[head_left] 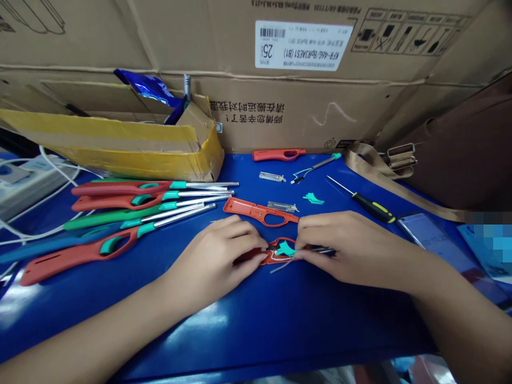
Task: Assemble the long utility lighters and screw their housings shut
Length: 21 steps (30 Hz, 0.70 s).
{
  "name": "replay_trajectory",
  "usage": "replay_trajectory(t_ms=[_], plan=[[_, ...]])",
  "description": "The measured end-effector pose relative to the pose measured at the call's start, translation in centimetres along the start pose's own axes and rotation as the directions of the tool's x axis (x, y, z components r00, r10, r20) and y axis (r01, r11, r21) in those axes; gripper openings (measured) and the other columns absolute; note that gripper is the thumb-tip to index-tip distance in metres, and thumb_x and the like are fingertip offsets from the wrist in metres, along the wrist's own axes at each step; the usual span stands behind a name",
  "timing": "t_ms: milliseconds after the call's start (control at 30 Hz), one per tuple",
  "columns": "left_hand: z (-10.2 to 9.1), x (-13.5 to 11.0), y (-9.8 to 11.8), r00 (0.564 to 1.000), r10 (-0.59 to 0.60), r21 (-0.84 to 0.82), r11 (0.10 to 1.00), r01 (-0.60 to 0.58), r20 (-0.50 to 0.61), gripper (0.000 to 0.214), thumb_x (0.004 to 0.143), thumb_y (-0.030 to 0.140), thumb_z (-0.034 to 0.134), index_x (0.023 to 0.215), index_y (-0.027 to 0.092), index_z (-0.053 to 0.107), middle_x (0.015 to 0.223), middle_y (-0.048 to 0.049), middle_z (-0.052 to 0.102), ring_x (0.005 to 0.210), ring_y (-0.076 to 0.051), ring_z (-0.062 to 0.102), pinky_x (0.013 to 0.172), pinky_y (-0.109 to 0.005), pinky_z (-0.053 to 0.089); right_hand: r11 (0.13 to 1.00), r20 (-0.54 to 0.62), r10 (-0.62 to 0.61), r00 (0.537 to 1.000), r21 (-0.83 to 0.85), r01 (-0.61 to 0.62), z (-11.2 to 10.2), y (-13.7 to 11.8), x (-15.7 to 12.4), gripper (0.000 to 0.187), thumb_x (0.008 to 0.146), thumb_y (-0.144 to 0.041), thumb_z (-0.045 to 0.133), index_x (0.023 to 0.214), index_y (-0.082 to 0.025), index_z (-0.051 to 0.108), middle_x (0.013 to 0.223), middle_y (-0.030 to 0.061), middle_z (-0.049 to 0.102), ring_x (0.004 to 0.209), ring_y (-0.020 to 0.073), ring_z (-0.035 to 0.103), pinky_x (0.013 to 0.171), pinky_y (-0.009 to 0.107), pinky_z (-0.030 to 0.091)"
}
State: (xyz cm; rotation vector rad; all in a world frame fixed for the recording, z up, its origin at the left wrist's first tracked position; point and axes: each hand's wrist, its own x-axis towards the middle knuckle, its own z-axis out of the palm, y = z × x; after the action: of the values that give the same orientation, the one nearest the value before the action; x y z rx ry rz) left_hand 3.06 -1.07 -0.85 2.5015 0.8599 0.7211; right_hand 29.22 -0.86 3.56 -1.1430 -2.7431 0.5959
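Note:
Between my hands lies an opened red lighter casing half (264, 261) with a teal trigger (285, 248) and thin wires in it. My left hand (228, 253) is closed, thumb and fingers pinching the casing's left end. At its front end my right hand (344, 242) is closed too, fingertips beside the trigger; a dark rod (325, 250) shows under its fingers. Exactly what the right fingertips press is partly hidden. Just beyond lies another red casing half (244, 207), with a clear fuel tank (282, 206) next to it.
Several assembled long lighters (80, 261) lie at left, before a yellow-taped carton (160, 154). Farther back are a red casing piece (276, 155), another clear tank (272, 176), a wired rod (320, 166) and a loose teal trigger (313, 199). A screwdriver (372, 207) and phone (436, 245) lie right.

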Motion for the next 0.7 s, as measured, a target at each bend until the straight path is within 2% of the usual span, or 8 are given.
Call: replay_trajectory(t_ms=[100,333,700], plan=[[0.11,0.02,-0.18,1.0,0.0,-0.004,1.0,0.0,0.011,0.011,0.098,0.019,0.063,0.102,0.02,0.073,0.098,-0.0018,0.074,0.091,-0.018,0.064,0.081,-0.032,0.052,1.0,0.048,0.023,0.999,0.006,-0.024,-0.13,0.03,-0.06,0.017,0.099,-0.024,0.057,0.088,-0.022,0.07,0.089,-0.0016,0.069,0.08,0.014,0.063,0.068,0.029,0.039],[0.22,-0.02,-0.26,1.0,-0.016,-0.004,1.0,0.016,0.021,0.012,0.097,0.016,0.062,0.103,0.018,0.073,0.098,-0.0031,0.074,0.09,-0.019,0.066,0.081,-0.031,0.053,0.998,0.054,0.06,0.997,0.006,-0.06,0.07,0.23,-0.1,0.017,0.097,-0.022,0.057,0.089,-0.023,0.072,0.091,-0.0021,0.07,0.08,0.0142,0.063,0.068,0.029,0.037],[0.31,-0.12,-0.25,0.997,-0.043,-0.044,0.998,0.046,0.067,0.018,0.098,0.015,0.06,0.109,0.019,0.074,0.101,-0.0033,0.072,0.094,-0.018,0.064,0.083,-0.031,0.053,0.998,0.079,-0.028,0.996,0.056,0.024,0.73,0.31,0.72,0.02,0.1,-0.022,0.057,0.086,-0.02,0.07,0.087,-0.0025,0.067,0.08,0.0123,0.062,0.069,0.027,0.039]])
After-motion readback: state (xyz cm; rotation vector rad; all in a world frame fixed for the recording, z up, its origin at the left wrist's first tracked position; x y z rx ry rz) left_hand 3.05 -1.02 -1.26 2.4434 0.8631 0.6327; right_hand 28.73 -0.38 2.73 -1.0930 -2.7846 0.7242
